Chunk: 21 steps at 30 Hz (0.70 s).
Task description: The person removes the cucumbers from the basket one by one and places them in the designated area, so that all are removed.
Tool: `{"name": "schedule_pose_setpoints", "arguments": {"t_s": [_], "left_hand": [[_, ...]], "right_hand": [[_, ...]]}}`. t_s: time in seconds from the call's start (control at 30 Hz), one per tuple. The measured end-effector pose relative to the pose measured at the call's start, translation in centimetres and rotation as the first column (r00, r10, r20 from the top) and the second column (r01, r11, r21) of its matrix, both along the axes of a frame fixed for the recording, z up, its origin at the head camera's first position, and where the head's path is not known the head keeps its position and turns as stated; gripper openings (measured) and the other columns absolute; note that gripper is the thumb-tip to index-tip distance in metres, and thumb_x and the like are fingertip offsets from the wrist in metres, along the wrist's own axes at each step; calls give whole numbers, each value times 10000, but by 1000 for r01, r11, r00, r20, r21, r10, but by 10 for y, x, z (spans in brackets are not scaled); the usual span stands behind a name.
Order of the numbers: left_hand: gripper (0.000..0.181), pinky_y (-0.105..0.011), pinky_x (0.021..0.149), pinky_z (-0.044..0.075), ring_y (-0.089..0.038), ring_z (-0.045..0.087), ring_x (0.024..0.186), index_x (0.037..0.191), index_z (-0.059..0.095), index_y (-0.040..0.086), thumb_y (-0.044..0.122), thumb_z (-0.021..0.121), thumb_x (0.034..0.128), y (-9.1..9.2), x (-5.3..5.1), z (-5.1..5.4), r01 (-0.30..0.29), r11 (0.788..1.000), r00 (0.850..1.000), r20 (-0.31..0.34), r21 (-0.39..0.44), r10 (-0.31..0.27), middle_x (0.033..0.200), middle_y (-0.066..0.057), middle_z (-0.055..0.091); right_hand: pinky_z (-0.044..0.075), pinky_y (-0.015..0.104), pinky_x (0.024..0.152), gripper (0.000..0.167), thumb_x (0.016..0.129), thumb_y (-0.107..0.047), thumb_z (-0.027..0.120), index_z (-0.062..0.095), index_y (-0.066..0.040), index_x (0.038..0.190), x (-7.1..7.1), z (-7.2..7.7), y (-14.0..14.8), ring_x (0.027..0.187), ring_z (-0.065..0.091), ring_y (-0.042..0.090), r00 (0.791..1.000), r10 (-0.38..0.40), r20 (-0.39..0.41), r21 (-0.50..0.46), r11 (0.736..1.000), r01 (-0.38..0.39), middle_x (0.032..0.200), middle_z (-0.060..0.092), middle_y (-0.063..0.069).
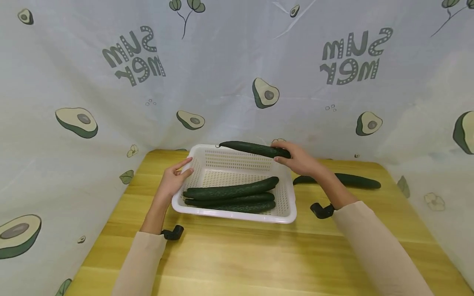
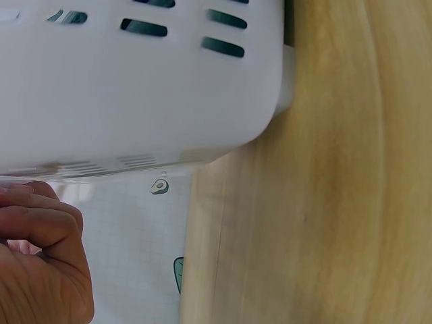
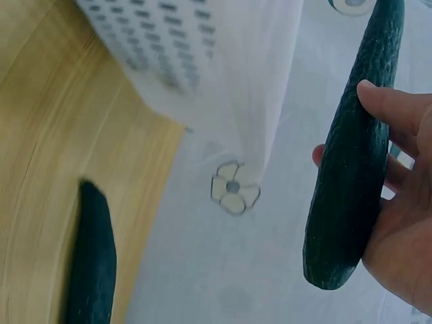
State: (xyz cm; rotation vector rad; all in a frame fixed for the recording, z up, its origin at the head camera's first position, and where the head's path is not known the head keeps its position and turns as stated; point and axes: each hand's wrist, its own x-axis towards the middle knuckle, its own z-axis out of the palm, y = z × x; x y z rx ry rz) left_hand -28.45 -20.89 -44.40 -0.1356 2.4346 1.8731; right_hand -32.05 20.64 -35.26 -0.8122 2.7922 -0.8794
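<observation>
My right hand (image 1: 298, 159) grips one end of a dark green cucumber (image 1: 253, 148), holding it over the far right side of a white plastic basket (image 1: 237, 215). In the right wrist view, thumb and fingers wrap around that cucumber (image 3: 347, 196). My left hand (image 1: 172, 181) holds the basket by its left rim; the left wrist view shows curled fingers (image 2: 47, 223) against the basket's outer wall (image 2: 135, 94). Three cucumbers (image 1: 233, 190) lie side by side along the near part of the basket. Another cucumber (image 1: 357, 181) lies on the table, right of the basket, partly hidden behind my right forearm.
The basket stands on a wooden table (image 1: 229, 259). A pale curtain (image 1: 229, 61) printed with avocados and lettering hangs behind the table and along both sides. Each wrist wears a black strap-on piece, seen on the left (image 1: 173, 233) and right (image 1: 321, 211).
</observation>
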Motion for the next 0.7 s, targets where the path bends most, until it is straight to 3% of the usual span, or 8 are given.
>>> {"name": "schedule_pose_setpoints", "arguments": {"t_s": [0.07, 0.27, 0.5, 0.6, 0.7], "left_hand": [[515, -244, 767, 579, -197, 712, 1038, 1517, 534, 295, 330, 664, 1021, 0, 0, -3, -4, 1000, 1000, -13, -4, 3, 1343, -198, 678], [503, -266, 724, 582, -196, 728, 891, 1503, 551, 311, 357, 667, 1016, 1, -1, -6, -18, 999, 999, -39, -38, 17, 1153, -239, 746], [508, -244, 723, 572, -151, 712, 865, 1506, 547, 309, 354, 670, 1014, 1, 0, -5, -11, 999, 999, -30, -34, 10, 1169, -240, 741], [509, -249, 709, 575, -182, 723, 851, 1512, 541, 300, 343, 663, 1020, 0, 1, -4, -13, 999, 999, -38, -43, 11, 1111, -253, 750], [509, -257, 724, 583, -189, 727, 899, 1514, 539, 302, 340, 661, 1022, 0, 2, -3, -15, 999, 999, -38, -40, 14, 1159, -245, 742]], "right_hand": [[294, 643, 1184, 523, 1061, -158, 583, 436, 5, 1536, 2, 1, 13, 1490, 323, 470, 1000, -22, -1, 6, 1000, 22, 1594, 403, 257], [286, 672, 1169, 516, 1062, -180, 587, 449, 5, 1523, 13, 5, 48, 1471, 335, 490, 997, -76, -13, 37, 996, 76, 1574, 427, 261], [307, 686, 1136, 505, 1060, -194, 595, 464, 14, 1501, 30, 1, 94, 1439, 358, 512, 992, -125, -35, 63, 990, 127, 1545, 447, 281], [311, 694, 1119, 498, 1051, -181, 608, 475, 25, 1485, 38, -3, 113, 1423, 366, 526, 988, -147, -49, 64, 987, 150, 1529, 454, 294], [297, 718, 1103, 500, 1046, -176, 616, 476, 43, 1472, 44, -10, 135, 1414, 350, 556, 985, -167, -50, 58, 984, 169, 1523, 442, 319]]}}
